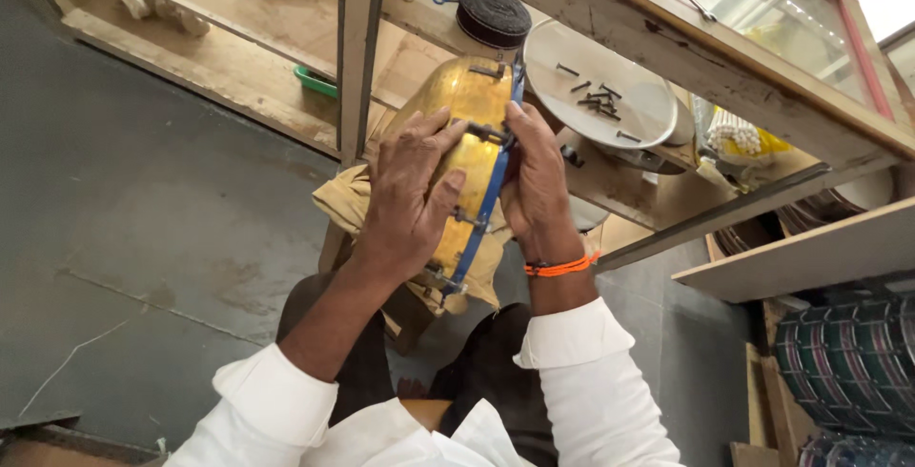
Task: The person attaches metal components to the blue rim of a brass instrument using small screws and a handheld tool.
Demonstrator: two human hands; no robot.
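The person grips a brass-coloured drum shell (462, 143) with a blue hoop (491, 191) at screen centre. The left hand (405, 205) clasps its side; the right hand (534, 186) pinches a tuning bolt (486, 131) at the rim. At 2 o'clock, loose bolts (596, 100) lie on a white plate (610, 124). The bolt could slip out and drop to the floor (143, 238) if the pinch loosens.

Grey floor (143, 238) lies open to the left, while a wooden post (357, 48) stands close behind the left hand (405, 195). To the right, a white dish (610, 114) of bolts (596, 97) and a slanting wooden rail (724, 210) crowd the right hand (538, 181).
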